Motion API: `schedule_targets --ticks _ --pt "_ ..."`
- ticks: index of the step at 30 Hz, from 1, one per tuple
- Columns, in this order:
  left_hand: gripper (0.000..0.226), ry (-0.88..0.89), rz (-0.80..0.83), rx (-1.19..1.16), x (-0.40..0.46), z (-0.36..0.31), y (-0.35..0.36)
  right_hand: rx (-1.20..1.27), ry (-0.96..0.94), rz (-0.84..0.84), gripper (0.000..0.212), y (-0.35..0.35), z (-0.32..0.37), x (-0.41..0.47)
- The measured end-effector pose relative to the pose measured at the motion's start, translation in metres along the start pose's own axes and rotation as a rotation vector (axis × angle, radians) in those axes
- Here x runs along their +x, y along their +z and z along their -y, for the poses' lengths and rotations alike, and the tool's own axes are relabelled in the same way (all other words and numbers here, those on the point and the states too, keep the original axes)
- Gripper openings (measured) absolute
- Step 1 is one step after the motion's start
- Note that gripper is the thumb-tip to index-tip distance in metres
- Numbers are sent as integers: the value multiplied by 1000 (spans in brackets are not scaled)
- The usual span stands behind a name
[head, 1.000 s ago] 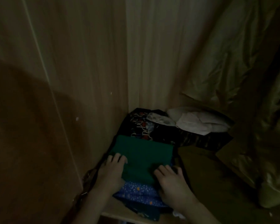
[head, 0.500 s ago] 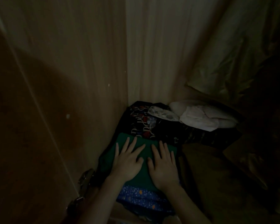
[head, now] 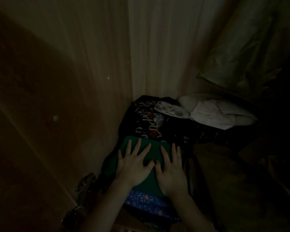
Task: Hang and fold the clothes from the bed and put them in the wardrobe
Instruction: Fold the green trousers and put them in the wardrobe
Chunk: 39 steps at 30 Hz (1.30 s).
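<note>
A folded green garment (head: 155,150) lies on top of a stack in the dim left corner of the wardrobe. Under it a blue patterned garment (head: 147,201) sticks out toward me. My left hand (head: 134,164) and my right hand (head: 172,168) lie flat on the green garment, side by side, fingers spread and pointing inward. Neither hand grips anything. Behind the stack sits a dark garment with printed letters (head: 148,121).
Pale cloth items (head: 213,114) lie at the back right. The wardrobe's wooden side wall (head: 65,97) stands close on the left, with a metal hinge (head: 84,185) near its lower edge. Olive fabric (head: 251,47) hangs at the upper right. A wooden shelf (head: 224,173) extends right.
My hands slid from the near edge of the green garment onto its top and now press flat on it. The garment sits deeper in the corner.
</note>
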<state>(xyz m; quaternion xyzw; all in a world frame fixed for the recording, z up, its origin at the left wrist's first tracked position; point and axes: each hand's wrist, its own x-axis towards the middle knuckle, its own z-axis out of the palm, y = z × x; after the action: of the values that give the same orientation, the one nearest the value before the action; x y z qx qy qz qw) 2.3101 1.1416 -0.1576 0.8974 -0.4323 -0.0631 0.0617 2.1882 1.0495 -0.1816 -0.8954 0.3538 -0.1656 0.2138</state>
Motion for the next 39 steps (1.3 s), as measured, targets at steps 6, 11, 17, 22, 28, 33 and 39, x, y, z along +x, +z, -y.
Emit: schedule_targets --ticks 6,11,17,22,28,33,39 --pt "66 -2 116 50 -5 -8 -16 -116 70 263 62 -20 8 7" --pt "68 66 -148 50 -23 -24 -52 -409 -83 166 70 -94 25 4" --pt "71 160 -338 93 -68 -49 -79 -402 -175 -60 69 -147 14 -42" --pt "72 238 -342 132 -104 -80 -70 -428 -61 -59 67 -173 -24 -92" --pt "71 374 -247 63 -165 -161 -36 -399 57 -111 67 -206 -74 -194" --pt "70 526 -200 54 -240 -237 -7 -387 184 -116 68 -227 -126 -311" --pt "78 701 -285 82 -353 -289 31 -396 349 -174 74 -232 -155 -450"
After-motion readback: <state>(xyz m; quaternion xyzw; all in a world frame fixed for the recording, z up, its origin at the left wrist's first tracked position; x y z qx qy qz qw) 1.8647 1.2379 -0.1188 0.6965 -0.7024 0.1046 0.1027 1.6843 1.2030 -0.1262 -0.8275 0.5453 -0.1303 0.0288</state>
